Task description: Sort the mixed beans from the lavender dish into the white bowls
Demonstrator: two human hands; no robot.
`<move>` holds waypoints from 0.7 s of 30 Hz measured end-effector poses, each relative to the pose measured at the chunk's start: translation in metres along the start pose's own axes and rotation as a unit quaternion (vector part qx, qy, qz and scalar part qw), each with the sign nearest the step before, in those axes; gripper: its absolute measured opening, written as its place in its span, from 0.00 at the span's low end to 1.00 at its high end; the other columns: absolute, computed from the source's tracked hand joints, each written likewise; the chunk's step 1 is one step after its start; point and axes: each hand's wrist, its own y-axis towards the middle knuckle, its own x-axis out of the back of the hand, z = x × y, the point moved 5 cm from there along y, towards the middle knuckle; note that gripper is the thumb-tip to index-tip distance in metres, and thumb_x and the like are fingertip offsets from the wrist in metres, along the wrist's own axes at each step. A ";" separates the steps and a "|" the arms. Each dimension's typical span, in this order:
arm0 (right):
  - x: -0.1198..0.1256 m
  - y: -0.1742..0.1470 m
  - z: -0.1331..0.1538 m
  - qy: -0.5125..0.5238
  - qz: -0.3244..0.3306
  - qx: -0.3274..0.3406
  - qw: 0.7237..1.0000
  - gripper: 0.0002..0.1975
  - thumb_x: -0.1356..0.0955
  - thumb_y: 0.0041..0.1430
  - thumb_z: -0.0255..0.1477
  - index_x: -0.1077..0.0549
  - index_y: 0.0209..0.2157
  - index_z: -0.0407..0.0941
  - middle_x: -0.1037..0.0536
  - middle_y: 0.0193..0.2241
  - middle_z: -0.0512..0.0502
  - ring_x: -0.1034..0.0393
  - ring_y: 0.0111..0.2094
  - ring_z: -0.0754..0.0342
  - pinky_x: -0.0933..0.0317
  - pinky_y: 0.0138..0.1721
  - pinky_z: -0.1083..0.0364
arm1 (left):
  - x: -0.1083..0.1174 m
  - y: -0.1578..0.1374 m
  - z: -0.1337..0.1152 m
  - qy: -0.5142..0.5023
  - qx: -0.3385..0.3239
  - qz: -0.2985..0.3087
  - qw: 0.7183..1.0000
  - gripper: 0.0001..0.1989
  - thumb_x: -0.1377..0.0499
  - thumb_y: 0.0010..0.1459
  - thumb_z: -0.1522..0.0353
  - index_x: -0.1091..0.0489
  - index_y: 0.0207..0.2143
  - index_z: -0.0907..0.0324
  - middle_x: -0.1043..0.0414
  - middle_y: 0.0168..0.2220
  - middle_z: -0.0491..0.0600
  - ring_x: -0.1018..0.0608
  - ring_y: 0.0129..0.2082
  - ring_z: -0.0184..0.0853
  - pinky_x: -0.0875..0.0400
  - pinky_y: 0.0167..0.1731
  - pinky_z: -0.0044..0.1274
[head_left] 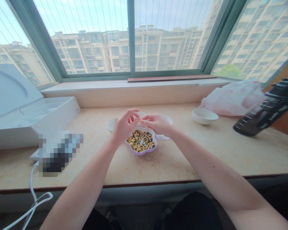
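Observation:
A purple flower-shaped bowl (142,152) holds mixed yellow, green and black beans (140,140). Over its far edge, my left hand (126,124) has curled fingers, with thumb and index close around something too small to name. My right hand (156,123) comes in from the other side, its thumb and fingertips pinched together near the left thumb; what lies in the pinch is hidden. Partly behind the hands stand a white bowl at left (110,124), one in the middle (141,114) and one at right (167,119). A pale handle-like piece (163,137) juts out beside the purple bowl.
Farther right are another white bowl (204,116), a plastic bag (232,97) and a dark bottle (261,111), which leans. An open white box (36,121) fills the left, with a blurred-out object (60,155) and white cable (32,182) before it. Windows line the back.

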 end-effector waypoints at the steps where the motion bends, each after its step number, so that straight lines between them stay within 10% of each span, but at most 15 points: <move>1: -0.001 0.000 0.000 0.049 0.013 -0.012 0.999 0.13 0.30 0.59 0.39 0.19 0.36 0.44 0.28 0.22 0.51 0.38 0.23 0.58 0.45 0.26 0.58 | -0.001 0.000 0.000 -0.002 0.002 0.010 1.000 0.14 0.39 0.60 0.72 0.27 0.49 0.54 0.20 0.34 0.43 0.25 0.26 0.25 0.27 0.32 0.18; 10: -0.008 -0.001 -0.006 0.301 0.077 -0.071 0.948 0.17 0.24 0.51 0.39 0.19 0.38 0.42 0.25 0.29 0.50 0.42 0.24 0.62 0.46 0.25 0.59 | -0.005 -0.001 0.004 0.024 0.013 0.033 0.999 0.11 0.38 0.61 0.69 0.23 0.47 0.52 0.18 0.34 0.43 0.24 0.26 0.27 0.25 0.36 0.20; 21: -0.013 -0.001 -0.007 0.218 0.055 -0.060 0.973 0.16 0.25 0.52 0.42 0.19 0.36 0.44 0.30 0.25 0.51 0.45 0.24 0.60 0.49 0.24 0.58 | -0.011 -0.003 0.008 0.056 -0.039 0.075 0.995 0.13 0.39 0.62 0.73 0.23 0.47 0.52 0.19 0.38 0.45 0.22 0.31 0.28 0.27 0.37 0.21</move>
